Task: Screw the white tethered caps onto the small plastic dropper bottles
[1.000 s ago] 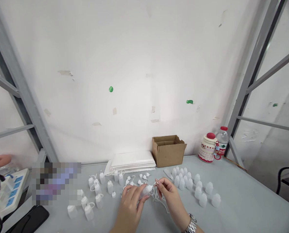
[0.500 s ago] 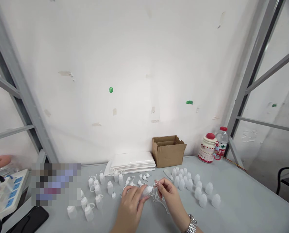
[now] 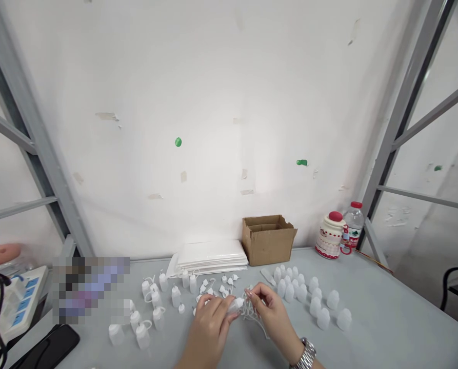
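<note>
My left hand [image 3: 210, 324] is closed around a small translucent squeeze bottle [image 3: 234, 306], lying on its side with its nozzle toward the right. At the nozzle's tip, my right hand [image 3: 266, 307] pinches with thumb and fingers. Whatever sits in that pinch is too small to make out. Thin white straps [image 3: 256, 322] lie tangled on the table beneath and beside the right hand. Behind the left hand are several loose white caps [image 3: 223, 290]. Several bottles with nozzles [image 3: 176, 296] stand to the left, some with looped straps [image 3: 147, 324].
Several capless-looking pale bottles [image 3: 301, 292] stand on the grey table [image 3: 382, 312] at right. Behind are a stack of white sheets [image 3: 209, 254], a cardboard box [image 3: 270, 246], a jar [image 3: 329, 237] and a water bottle [image 3: 354, 223]. A phone [image 3: 50, 348] and power strip [image 3: 24, 302] lie left.
The right hand's fingertips have shifted slightly and stay at the nozzle. The left hand still holds the bottle. The whole view has moved a little.
</note>
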